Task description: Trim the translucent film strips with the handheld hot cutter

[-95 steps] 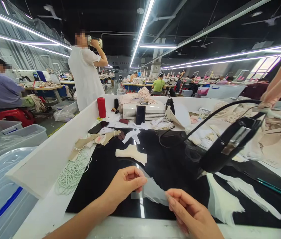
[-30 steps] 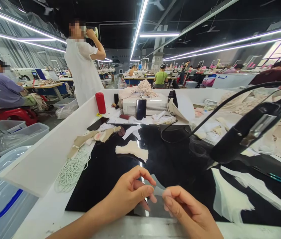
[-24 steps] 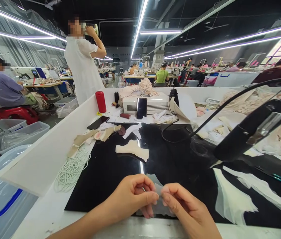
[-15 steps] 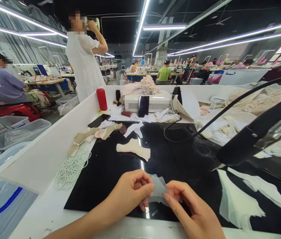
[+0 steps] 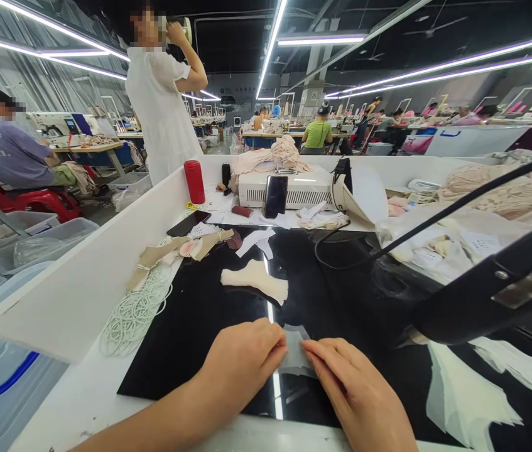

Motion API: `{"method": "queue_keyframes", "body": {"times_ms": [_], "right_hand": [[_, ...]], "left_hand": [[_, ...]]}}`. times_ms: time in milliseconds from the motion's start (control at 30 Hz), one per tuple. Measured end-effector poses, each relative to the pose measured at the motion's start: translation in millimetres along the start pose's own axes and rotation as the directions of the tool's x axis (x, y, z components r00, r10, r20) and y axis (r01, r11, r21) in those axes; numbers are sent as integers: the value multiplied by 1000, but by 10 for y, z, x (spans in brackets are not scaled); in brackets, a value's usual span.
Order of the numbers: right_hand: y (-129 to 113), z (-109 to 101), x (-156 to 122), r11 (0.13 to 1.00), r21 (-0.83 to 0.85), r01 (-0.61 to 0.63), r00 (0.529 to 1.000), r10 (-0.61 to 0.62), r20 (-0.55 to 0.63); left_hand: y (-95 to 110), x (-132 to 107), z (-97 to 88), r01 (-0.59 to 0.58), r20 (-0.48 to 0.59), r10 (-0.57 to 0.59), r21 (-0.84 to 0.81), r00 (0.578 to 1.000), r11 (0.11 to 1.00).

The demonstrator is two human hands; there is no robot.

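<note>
Over the glossy black board [image 5: 185, 339], my left hand [image 5: 245, 353] and right hand [image 5: 358, 384] pinch opposite edges of sheer fabric [image 5: 294, 356], a cream piece [image 5: 255, 280] lying beyond my fingertips [image 5: 309, 346].

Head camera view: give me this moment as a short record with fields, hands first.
Left hand: pinching the left edge of a thin translucent greyish-white sheet
Right hand: fingertips pinching the sheet's right edge
Surface: glossy black panel
Beyond hands: curved cream cutout
Left side: looped pale-green cord
Right side: fanned pale cream sheets
</note>
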State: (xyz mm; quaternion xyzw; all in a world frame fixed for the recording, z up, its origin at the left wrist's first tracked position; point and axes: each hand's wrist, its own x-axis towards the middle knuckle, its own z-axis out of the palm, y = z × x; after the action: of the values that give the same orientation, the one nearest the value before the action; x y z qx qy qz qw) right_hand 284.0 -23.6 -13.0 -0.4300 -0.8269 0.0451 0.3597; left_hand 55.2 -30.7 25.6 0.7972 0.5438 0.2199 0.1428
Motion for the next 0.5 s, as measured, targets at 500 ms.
{"method": "queue_keyframes", "body": {"times_ms": [500], "right_hand": [[-19,24,-48,986,-140,86,994,-75,78]], "left_hand": [[-43,-52,70,-137,-62,146,120,987,983]]}}
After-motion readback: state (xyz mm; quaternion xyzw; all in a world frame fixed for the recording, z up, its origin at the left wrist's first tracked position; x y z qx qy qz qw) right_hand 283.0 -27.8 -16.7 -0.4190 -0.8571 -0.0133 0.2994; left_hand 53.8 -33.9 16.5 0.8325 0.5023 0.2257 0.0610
